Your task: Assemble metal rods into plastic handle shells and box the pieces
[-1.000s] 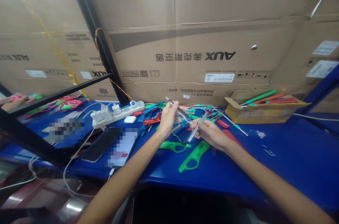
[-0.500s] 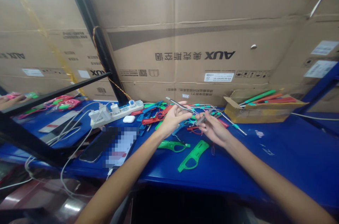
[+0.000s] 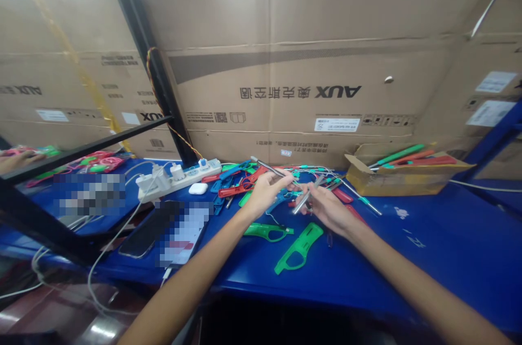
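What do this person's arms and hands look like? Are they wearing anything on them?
The left arm and right arm are slim and bare, with no sleeves in view. The left hand and right hand have no gloves, and I can see no watch, bracelet or ring.

A bright green plastic handle (image 3: pixel 299 248) — on a deep blue workbench (image 3: pixel 448 258).

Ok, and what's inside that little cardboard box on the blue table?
Long plastic pieces lie in the cardboard box: a green one, an orange one and a red one. Only their top parts show; the box's front wall covers the rest.
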Available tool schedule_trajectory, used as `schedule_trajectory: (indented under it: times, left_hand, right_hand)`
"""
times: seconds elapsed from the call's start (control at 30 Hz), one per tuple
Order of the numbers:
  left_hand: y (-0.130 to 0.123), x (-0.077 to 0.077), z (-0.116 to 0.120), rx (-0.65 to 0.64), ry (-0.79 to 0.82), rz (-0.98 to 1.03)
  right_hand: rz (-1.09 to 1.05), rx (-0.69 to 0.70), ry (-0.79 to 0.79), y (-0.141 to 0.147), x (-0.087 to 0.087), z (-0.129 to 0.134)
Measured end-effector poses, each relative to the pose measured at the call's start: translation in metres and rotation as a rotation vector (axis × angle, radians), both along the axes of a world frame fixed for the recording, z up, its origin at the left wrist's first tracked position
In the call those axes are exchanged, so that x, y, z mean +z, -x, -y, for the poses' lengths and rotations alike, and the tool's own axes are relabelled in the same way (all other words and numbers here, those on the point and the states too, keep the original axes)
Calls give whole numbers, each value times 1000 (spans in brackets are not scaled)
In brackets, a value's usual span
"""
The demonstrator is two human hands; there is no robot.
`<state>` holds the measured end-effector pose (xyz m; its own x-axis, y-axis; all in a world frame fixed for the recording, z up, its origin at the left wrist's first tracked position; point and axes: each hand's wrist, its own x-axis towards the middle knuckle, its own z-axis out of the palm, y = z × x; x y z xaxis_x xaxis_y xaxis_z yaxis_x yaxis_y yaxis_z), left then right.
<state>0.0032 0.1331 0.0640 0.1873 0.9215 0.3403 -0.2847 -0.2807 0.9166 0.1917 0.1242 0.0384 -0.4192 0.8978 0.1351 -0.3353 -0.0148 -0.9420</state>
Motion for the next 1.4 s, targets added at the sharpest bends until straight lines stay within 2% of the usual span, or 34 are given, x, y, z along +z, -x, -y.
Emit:
schedule_trajectory:
  times: [0.3, 0.57, 0.83, 0.97, 1.17, 1.4]
  left_hand:
    - [4, -2, -6, 93, 3, 55]
    - [2, -2, -4, 47, 30, 41]
    - [9, 2, -6, 84, 35, 88]
    - [8, 1, -6, 21, 51, 51]
    - [3, 0, -1, -102, 73, -25]
    - [2, -5, 0, -129, 115, -74]
  right_hand:
    - [214, -111, -238, 2, 11, 7]
    - [314, -137, -264, 5, 7, 7]
    - [291, -265, -301, -11, 18, -5]
    - [264, -303, -276, -22, 18, -12]
    - [178, -291, -156, -26, 18, -14]
    - [-65, -368, -49, -40, 27, -22]
